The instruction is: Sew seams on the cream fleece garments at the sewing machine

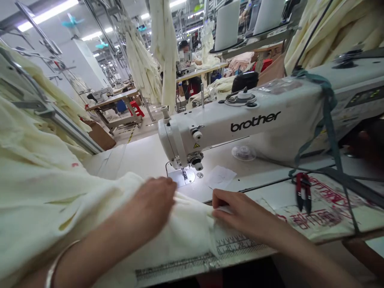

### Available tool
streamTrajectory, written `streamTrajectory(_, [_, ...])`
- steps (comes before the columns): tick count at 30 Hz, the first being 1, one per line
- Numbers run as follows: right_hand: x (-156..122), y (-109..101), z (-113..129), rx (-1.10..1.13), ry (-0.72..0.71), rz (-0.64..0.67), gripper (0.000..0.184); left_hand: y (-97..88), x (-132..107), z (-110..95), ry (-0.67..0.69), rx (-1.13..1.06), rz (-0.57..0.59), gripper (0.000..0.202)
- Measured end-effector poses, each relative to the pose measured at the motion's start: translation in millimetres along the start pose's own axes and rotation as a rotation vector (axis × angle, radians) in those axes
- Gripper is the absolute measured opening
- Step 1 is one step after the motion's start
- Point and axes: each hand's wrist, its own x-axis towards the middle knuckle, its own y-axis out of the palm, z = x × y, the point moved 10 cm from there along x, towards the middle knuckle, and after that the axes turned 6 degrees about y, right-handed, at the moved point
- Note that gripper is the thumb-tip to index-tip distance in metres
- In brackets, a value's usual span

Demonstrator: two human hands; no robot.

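Observation:
A long piece of cream fabric [189, 224] lies across the front of the sewing machine [216, 124], just short of the presser foot [184, 175]. My left hand [156, 204], slightly blurred, is closed on the fabric close to the needle plate [177, 179]; its fingertips are partly hidden. To the right, my right hand [237, 206] pinches the fabric's edge between thumb and forefinger. The fabric is stretched between both hands and spreads far to the left in a large heap.
Red-handled thread snips [303, 192] hang at the right on a green strap [330, 120]. A clear bobbin-like disc [243, 152] and a scrap of white material [221, 177] lie behind my right hand. Measuring tape [240, 244] runs along the table's front edge. Thread cones [227, 26] stand above.

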Motion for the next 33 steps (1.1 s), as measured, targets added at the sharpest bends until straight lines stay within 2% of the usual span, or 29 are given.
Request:
streamTrajectory(2, [-1.2,-2.8,4.8,0.045,-0.035,-0.022,0.006,11.4,15.2,-40.0,0.201,-0.209,-0.005,0.031])
streamTrajectory(4, [-3.0,-9.0,4.8,0.119,-0.064,-0.043,0.008,15.4,27.2,-60.2,0.303,-0.345,0.017,0.042])
streamTrajectory(5, [-3.3,-11.9,3.1,0.159,-0.070,-0.045,0.010,15.3,32.1,-63.6,0.328,-0.397,0.028,0.045])
streamTrajectory(7, [-2.6,-16.8,-0.8,0.232,-0.083,-0.034,0.012,16.4,39.9,-59.4,0.311,-0.493,0.072,0.046])
streamTrajectory(11, [3.1,-22.4,-5.9,0.328,-0.096,-0.016,0.012,25.0,45.8,-41.9,0.193,-0.626,0.199,0.040])
streamTrajectory(16, [7.2,-28.0,2.3,0.398,-0.138,-0.071,0.010,22.8,44.3,-32.1,0.098,-0.744,0.157,0.028])
streamTrajectory(21, [10.5,-23.0,10.4,0.583,-0.131,0.026,0.013,18.5,35.1,-28.4,0.043,-0.881,0.174,0.022])
streamTrajectory(27, [9.0,-30.5,16.9,0.522,-0.181,-0.026,0.013,20.1,28.2,-25.7,0.001,-0.965,0.192,0.038])
streamTrajectory(33, [7.3,-30.2,17.7,0.476,-0.160,-0.045,0.016,25.2,23.2,-21.0,-0.068,-0.992,0.107,0.030])
